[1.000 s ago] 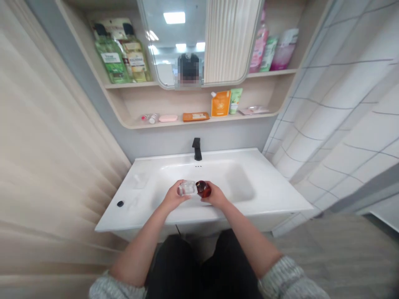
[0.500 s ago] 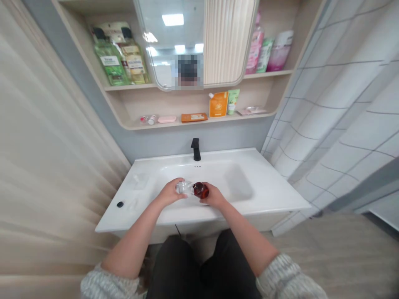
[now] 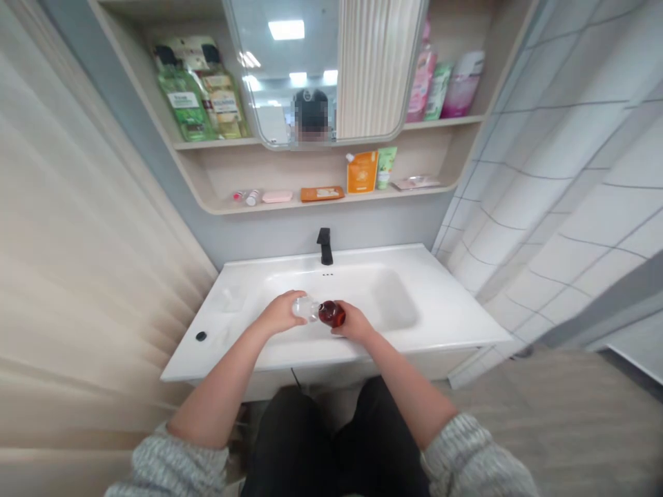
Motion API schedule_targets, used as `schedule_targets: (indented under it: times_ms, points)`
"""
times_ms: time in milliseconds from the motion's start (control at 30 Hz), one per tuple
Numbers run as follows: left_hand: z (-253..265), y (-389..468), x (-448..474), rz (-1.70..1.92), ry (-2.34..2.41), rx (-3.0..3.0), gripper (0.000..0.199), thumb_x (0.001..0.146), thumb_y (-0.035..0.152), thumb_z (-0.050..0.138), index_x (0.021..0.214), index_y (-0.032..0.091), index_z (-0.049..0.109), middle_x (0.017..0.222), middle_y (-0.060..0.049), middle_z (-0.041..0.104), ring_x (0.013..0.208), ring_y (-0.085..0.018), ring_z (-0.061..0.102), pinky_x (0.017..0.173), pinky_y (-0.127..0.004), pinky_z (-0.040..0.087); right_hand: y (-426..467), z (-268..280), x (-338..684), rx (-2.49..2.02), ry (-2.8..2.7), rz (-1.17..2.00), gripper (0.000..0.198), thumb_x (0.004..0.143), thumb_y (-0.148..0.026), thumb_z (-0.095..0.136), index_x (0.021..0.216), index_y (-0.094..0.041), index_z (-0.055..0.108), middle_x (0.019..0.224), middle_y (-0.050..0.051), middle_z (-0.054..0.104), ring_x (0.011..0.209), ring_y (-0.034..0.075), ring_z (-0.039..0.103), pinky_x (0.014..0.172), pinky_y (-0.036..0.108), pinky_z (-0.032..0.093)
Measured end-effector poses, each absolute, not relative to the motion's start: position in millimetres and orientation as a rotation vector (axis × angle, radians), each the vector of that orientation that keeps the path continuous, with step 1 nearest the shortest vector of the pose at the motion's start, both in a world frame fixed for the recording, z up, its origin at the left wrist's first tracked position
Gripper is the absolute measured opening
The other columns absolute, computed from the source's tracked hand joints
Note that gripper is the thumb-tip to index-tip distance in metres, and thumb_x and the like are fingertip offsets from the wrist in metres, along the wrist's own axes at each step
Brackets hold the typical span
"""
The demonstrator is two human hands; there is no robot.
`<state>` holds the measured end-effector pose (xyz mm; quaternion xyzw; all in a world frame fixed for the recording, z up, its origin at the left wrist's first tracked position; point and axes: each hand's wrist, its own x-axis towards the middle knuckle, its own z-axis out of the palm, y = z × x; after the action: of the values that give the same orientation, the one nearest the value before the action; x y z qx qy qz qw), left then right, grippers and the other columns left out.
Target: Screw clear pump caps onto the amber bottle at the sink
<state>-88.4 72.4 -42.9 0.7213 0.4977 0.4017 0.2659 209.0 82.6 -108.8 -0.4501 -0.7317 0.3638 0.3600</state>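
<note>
Over the white sink basin (image 3: 362,290), my left hand (image 3: 282,314) is wrapped round a small clear bottle (image 3: 304,308), which lies tilted with its narrow end to the right. My right hand (image 3: 353,323) grips a dark red-brown bottle (image 3: 331,315), tipped toward the clear one. The mouths of the two bottles meet or nearly meet between my hands; whether they touch I cannot tell. Whether any liquid passes between them is too small to see. A round black cap (image 3: 201,336) lies on the counter to the left of my left hand.
Behind the basin stands a black faucet (image 3: 324,246). A clear, hard-to-see item (image 3: 231,298) rests on the counter's left side. Above, a shelf (image 3: 280,206) carries a soap bar, an orange pouch (image 3: 362,172) and a green tube. Green and yellow bottles (image 3: 186,100) stand upper left.
Both hands stay over the basin with their bottles, almost unmoved. The whole view has shifted very slightly.
</note>
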Motion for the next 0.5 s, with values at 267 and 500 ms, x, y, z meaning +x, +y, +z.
schedule_targets:
  times_ms: [267,500]
  points:
    - [-33.2,71.8,-88.0,0.992,1.334,2.046,0.070,0.054,0.027,0.105,0.121,0.029,0.088,0.128,-0.008,0.083,0.119,-0.039,0.079,0.116,-0.049,0.058,84.6,-112.0,209.0,-1.157,-1.901,0.934,0.079,0.059,-0.013,0.093,0.136,-0.025,0.076,0.128,0.007,0.085,0.114,0.036,0.080,0.106,0.049,0.062]
    - [-22.3,68.0,-83.8,0.794,1.469,2.167,0.073,0.061,0.034,0.102,0.132,0.026,0.084,0.140,-0.011,0.080,0.132,-0.039,0.075,0.123,-0.050,0.055,84.9,-109.3,209.4,-1.185,-1.945,0.936,0.082,0.060,-0.012,0.096,0.139,-0.023,0.075,0.129,0.009,0.084,0.117,0.036,0.079,0.107,0.048,0.060]
